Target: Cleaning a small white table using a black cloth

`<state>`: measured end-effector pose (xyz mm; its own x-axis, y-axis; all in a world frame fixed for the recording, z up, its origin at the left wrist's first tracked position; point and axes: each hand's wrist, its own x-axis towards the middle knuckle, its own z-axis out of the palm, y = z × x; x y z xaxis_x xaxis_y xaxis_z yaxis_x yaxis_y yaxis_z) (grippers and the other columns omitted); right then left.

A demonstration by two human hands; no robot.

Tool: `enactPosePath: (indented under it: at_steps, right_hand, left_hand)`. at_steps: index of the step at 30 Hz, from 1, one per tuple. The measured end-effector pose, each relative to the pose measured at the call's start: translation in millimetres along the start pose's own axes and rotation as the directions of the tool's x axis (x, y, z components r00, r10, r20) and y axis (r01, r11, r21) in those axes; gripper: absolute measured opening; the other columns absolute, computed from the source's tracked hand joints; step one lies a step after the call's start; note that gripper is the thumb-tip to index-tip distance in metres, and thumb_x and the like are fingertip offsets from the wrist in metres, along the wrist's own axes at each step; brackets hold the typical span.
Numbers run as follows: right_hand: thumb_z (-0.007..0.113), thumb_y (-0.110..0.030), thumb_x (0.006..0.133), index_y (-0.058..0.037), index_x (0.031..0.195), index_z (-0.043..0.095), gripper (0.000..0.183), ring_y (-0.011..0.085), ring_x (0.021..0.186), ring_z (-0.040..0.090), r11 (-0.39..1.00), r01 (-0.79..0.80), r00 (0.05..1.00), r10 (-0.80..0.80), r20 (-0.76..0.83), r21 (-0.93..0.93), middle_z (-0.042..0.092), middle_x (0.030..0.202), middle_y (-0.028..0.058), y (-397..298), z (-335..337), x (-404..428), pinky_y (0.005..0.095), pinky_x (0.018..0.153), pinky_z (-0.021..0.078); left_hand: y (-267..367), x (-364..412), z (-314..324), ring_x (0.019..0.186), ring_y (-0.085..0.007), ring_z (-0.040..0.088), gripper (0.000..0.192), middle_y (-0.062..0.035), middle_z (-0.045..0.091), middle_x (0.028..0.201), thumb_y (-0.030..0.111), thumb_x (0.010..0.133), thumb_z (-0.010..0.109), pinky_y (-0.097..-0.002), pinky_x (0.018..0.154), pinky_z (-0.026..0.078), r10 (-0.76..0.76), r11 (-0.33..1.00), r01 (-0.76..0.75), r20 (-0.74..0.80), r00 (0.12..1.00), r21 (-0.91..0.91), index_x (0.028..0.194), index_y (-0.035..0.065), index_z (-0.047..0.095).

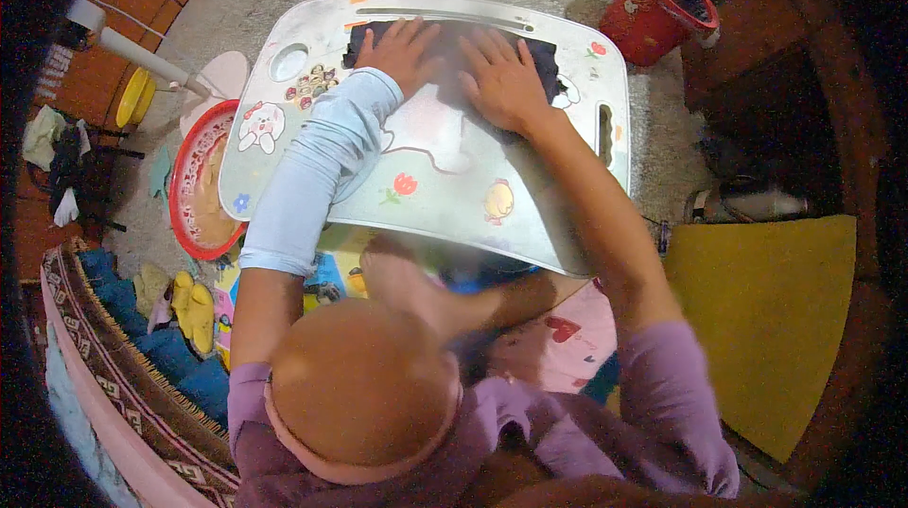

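A piece of black cloth [545, 61] lies spread along the far side of a small folding lap table [447, 203] printed with cartoon figures and flowers. My left hand [406, 54], below a pale blue sleeve cover [312, 174], rests palm down on the cloth's left half. On its right half my right hand [502, 79] is also laid flat, fingers spread. Neither hand grips anything. Parts of the cloth are hidden beneath both hands. Left of the cloth sits a cluster of small character-face pieces [312, 86], near the table's round cup recess [289, 62].
A red-rimmed basin [183, 196] stands against the table's left side, near a white pole stand [149, 57] and a yellow bowl [135, 98]. Beyond the right corner is a red bucket [649, 22]. A yellow board or mat [766, 316] lies at right, yellow slippers [191, 309] at left.
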<state>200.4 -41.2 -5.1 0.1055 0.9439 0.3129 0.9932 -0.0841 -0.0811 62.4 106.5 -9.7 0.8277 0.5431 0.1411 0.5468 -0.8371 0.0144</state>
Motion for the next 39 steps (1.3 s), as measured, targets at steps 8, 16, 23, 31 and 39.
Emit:
enactPosePath:
  at_steps: [8, 16, 23, 31, 39]
  right_hand:
    - [0.04, -0.037, 0.095, -0.0054, 0.138, 0.037, 0.054, 0.0301, 0.136, 0.027, 0.999, 0.002, 0.999, -0.004, -0.033, -0.05, 0.034, 0.144, 0.0151, -20.5, 3.6, -19.2, 0.0527, 0.11, 0.0182]
    - [0.056, -0.033, 0.084, -0.0021, 0.134, 0.04, 0.061, 0.0345, 0.134, 0.028, 0.971, 0.137, 0.981, -0.16, 0.106, 0.198, 0.035, 0.141, 0.019, -55.2, -44.0, -99.9, 0.0543, 0.109, 0.0171]
    - [0.059, -0.035, 0.083, -0.0043, 0.134, 0.042, 0.062, 0.0335, 0.135, 0.025, 0.946, 0.208, 0.962, -0.243, 0.12, 0.25, 0.034, 0.142, 0.0178, -74.7, -51.5, -115.6, 0.0544, 0.11, 0.0163]
    - [0.043, -0.037, 0.091, -0.0046, 0.139, 0.035, 0.059, 0.0322, 0.138, 0.022, 0.987, 0.148, 0.976, -0.155, 0.154, 0.061, 0.026, 0.148, 0.0162, -64.1, -13.6, -31.0, 0.053, 0.111, 0.0147]
    - [0.044, -0.036, 0.092, -0.0058, 0.136, 0.041, 0.053, 0.0293, 0.134, 0.03, 1.0, 0.012, 0.998, -0.01, -0.06, 0.029, 0.037, 0.143, 0.0139, -60.8, 30.7, 55.0, 0.0531, 0.109, 0.0186]
  left_hand:
    - [5.0, -30.1, -0.3, 0.136, -0.027, 0.027, 0.057, -0.0035, 0.027, 0.149, 0.045, 0.091, 0.046, -0.0591, 0.107, 0.02, 0.023, 0.999, -0.024, -0.031, 0.999, -0.028, 0.142, 0.0252, 0.032]
    - [41.9, -139.8, -27.6, 0.135, -0.0306, 0.026, 0.063, -0.0103, 0.03, 0.147, 0.043, 0.086, 0.053, -0.057, 0.108, 0.016, 0.173, 0.979, -0.176, -0.04, 0.984, -0.106, 0.14, 0.016, 0.036]
    - [43.2, -179.4, -53.3, 0.134, -0.0304, 0.029, 0.063, -0.0105, 0.032, 0.146, 0.044, 0.085, 0.054, -0.0571, 0.108, 0.018, 0.192, 0.968, -0.191, -0.011, 0.981, -0.159, 0.139, 0.0148, 0.038]
    - [-14.0, -98.8, -24.5, 0.137, -0.0289, 0.025, 0.059, -0.0065, 0.026, 0.15, 0.044, 0.091, 0.047, -0.0565, 0.109, 0.016, 0.038, 0.995, -0.034, 0.039, 0.999, -0.09, 0.143, 0.0205, 0.032]
    - [-73.5, -14.1, 0.2, 0.137, -0.0231, 0.026, 0.053, -0.0018, 0.031, 0.147, 0.046, 0.092, 0.043, -0.0572, 0.108, 0.019, -0.11, 0.994, 0.109, -0.054, 0.992, -0.033, 0.14, 0.0259, 0.034]
